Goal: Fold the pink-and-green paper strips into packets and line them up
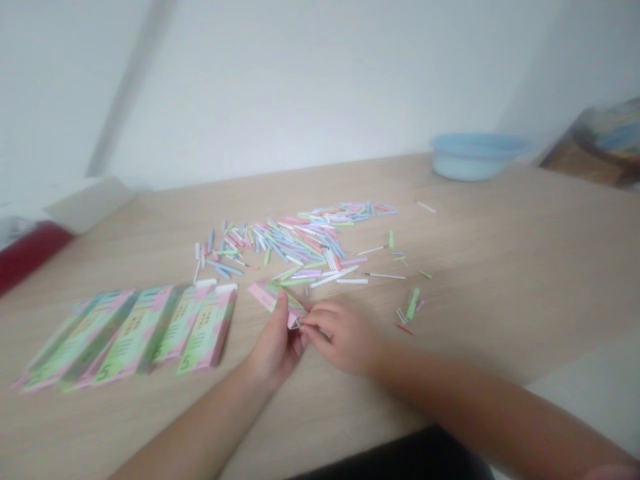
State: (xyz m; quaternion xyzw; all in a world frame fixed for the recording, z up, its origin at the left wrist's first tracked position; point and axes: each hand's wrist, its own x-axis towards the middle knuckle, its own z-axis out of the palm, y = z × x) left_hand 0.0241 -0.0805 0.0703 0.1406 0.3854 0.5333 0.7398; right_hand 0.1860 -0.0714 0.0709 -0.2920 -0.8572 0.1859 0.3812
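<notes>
My left hand (281,339) is closed around a slim pink-and-green carton (273,297), its thumb on top. The carton tilts, with its near end toward me. At that end the fingers of my right hand (343,335) pinch the edge; blur hides whether a flap or something small is between them. Just beyond my hands lies a loose heap of slim pastel pens or caps (300,240) in white, blue, green, pink and purple. To the left, several similar cartons (207,330) lie side by side on the table.
Thin white refills (385,275) and small green pieces (413,303) are scattered on the wooden table (480,267) at the right. A light blue basin (473,160) stands by the wall. A dark red object (35,253) and a pale box (95,207) are at far left.
</notes>
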